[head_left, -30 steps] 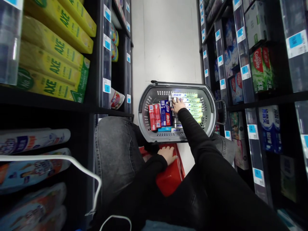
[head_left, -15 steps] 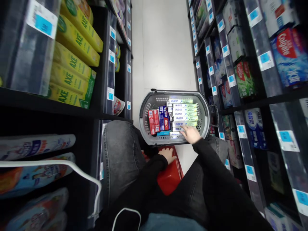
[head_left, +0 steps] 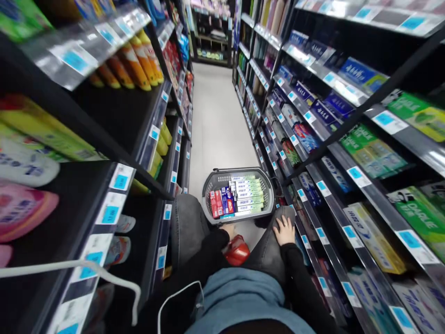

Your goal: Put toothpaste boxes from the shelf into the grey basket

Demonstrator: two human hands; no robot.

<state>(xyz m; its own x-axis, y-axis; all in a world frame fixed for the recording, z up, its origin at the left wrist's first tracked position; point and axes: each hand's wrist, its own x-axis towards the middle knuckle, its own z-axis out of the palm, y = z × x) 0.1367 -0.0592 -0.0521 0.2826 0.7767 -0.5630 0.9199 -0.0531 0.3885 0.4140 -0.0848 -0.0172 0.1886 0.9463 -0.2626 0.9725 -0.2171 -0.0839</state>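
Observation:
A grey shopping basket (head_left: 209, 185) stands on the aisle floor in front of my knees. It holds red and blue toothpaste boxes (head_left: 219, 202) on the left and a stack of white-green toothpaste boxes (head_left: 248, 194) on the right. My right hand (head_left: 284, 229) lies flat on my right knee with the fingers stretched out and nothing in it. My left hand (head_left: 228, 228) rests on the red stool (head_left: 237, 250) between my legs; only part of it shows past the black sleeve.
Black shelves (head_left: 139, 153) with blue price tags line both sides of the narrow aisle, stocked with bottles, pouches and boxed toothpaste (head_left: 370, 150). The pale floor (head_left: 215, 116) runs ahead to more shelving at the far end. A white cable (head_left: 104, 273) hangs at lower left.
My right hand has left the basket and come back onto my right knee. My head has tilted up, so the whole aisle now shows. The left hand stays on the red stool.

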